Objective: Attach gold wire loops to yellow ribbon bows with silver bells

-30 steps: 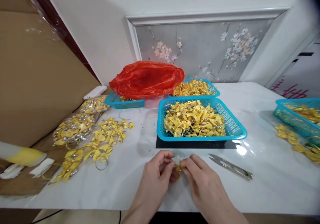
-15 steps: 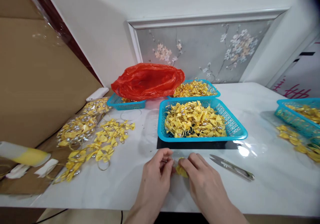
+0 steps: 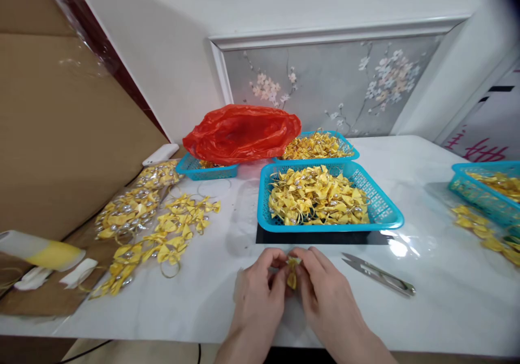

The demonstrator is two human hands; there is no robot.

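My left hand [image 3: 257, 293] and my right hand [image 3: 325, 293] meet fingertip to fingertip just above the white table's near edge. Between them they pinch one small yellow ribbon bow [image 3: 291, 277]; most of it is hidden by my fingers. Right behind my hands stands a blue plastic basket [image 3: 385, 212] heaped with yellow bows. A pair of metal thread snips [image 3: 379, 276] lies on the table to the right of my right hand.
Loose bows on rings [image 3: 170, 234] lie at the left, beside bagged bows [image 3: 125, 212]. A red plastic bag [image 3: 241, 132] covers a second basket; a third basket [image 3: 317, 143] sits behind. Another blue basket [image 3: 483, 190] stands at the right edge. A cardboard sheet [image 3: 60, 131] leans at the left.
My hands have closed in around the bow and shifted slightly toward me. The view has tilted up a little.
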